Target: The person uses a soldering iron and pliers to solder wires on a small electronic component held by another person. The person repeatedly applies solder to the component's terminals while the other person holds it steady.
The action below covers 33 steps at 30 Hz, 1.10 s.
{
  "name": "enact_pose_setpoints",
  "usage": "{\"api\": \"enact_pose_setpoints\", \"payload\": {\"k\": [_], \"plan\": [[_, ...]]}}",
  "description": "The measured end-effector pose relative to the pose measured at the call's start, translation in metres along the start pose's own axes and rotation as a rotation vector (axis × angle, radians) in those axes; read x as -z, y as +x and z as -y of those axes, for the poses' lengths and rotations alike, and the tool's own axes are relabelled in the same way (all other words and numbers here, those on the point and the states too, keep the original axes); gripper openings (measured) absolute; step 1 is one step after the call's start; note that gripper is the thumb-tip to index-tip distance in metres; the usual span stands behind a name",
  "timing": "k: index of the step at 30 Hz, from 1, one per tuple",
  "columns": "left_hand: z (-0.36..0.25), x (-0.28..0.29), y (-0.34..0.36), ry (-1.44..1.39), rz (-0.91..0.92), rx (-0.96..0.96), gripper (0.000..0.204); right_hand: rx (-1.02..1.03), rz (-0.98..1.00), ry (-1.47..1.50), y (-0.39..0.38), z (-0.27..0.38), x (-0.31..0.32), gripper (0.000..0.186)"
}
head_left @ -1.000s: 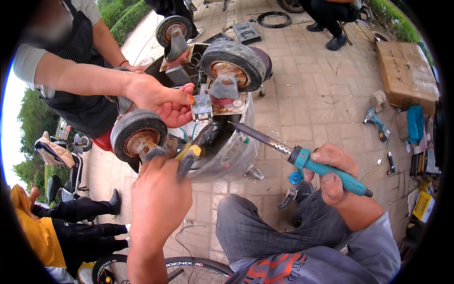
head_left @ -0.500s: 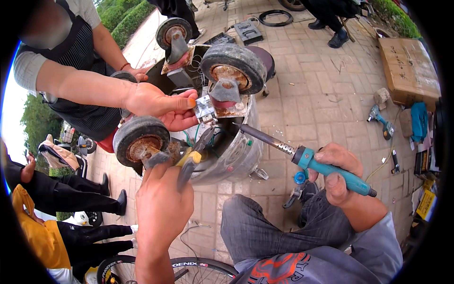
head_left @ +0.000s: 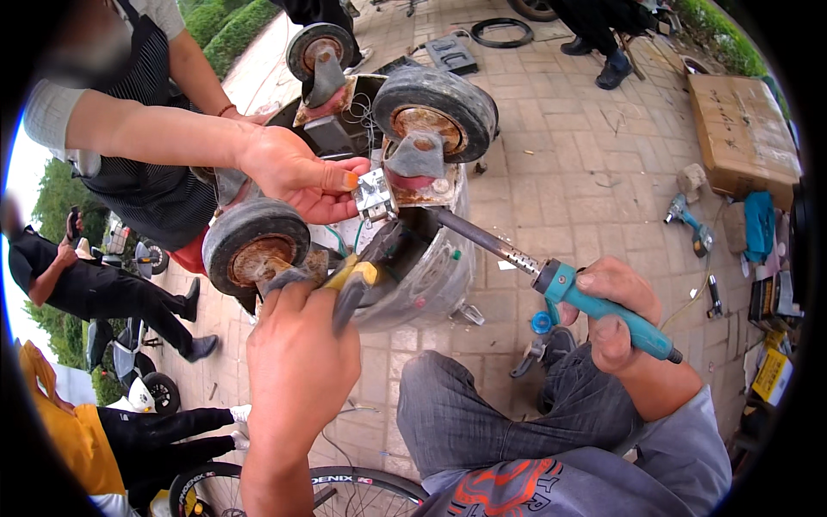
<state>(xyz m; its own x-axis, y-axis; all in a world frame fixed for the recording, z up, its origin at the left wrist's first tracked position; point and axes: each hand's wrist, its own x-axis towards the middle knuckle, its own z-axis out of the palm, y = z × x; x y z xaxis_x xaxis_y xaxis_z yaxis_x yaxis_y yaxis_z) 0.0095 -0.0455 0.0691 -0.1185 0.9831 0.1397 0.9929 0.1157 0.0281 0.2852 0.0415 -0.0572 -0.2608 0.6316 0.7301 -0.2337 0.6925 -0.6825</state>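
Note:
My left hand (head_left: 301,349) is closed round the yellow-and-dark handles of a pair of pliers (head_left: 358,274). Their jaws reach up just below a small silvery metal part with terminals (head_left: 376,196). Another person's hand (head_left: 297,168) holds that part between thumb and fingers from the left. In my right hand (head_left: 616,297) is a soldering iron with a teal handle (head_left: 633,326), its shaft pointing up and left. The tip lies beside the rusty plate of a caster wheel (head_left: 438,115), right of the metal part; whether it touches anything is unclear.
An upturned drum-like body (head_left: 431,280) with loose wires inside carries more caster wheels (head_left: 257,246). On the paving at right are a teal power drill (head_left: 689,224) and a cardboard box (head_left: 745,129). A bicycle wheel (head_left: 370,482) lies by my left forearm. Bystanders stand at left.
The pliers have shifted slightly up and right. The iron's tip sits a little higher, closer to the wheel plate. The large caster has moved slightly up and right.

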Motion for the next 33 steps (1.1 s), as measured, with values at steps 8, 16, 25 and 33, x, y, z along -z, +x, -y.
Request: {"api": "enact_pose_setpoints", "payload": {"k": [8, 16, 25, 33], "plan": [[0.007, -0.003, -0.005, -0.010, -0.018, -0.038, 0.017, -0.060, 0.026, 0.051, 0.006, 0.026, 0.012, 0.032], [0.007, 0.003, -0.004, 0.004, 0.006, -0.035, 0.018, -0.046, -0.100, 0.111, 0.016, 0.025, -0.002, 0.032], [0.013, -0.002, -0.013, -0.002, -0.003, -0.046, 0.020, -0.059, 0.046, -0.053, 0.024, 0.027, 0.000, 0.030], [0.009, 0.002, -0.014, -0.008, 0.014, -0.017, 0.022, -0.039, 0.102, -0.065, 0.029, 0.023, -0.001, 0.034]]}}
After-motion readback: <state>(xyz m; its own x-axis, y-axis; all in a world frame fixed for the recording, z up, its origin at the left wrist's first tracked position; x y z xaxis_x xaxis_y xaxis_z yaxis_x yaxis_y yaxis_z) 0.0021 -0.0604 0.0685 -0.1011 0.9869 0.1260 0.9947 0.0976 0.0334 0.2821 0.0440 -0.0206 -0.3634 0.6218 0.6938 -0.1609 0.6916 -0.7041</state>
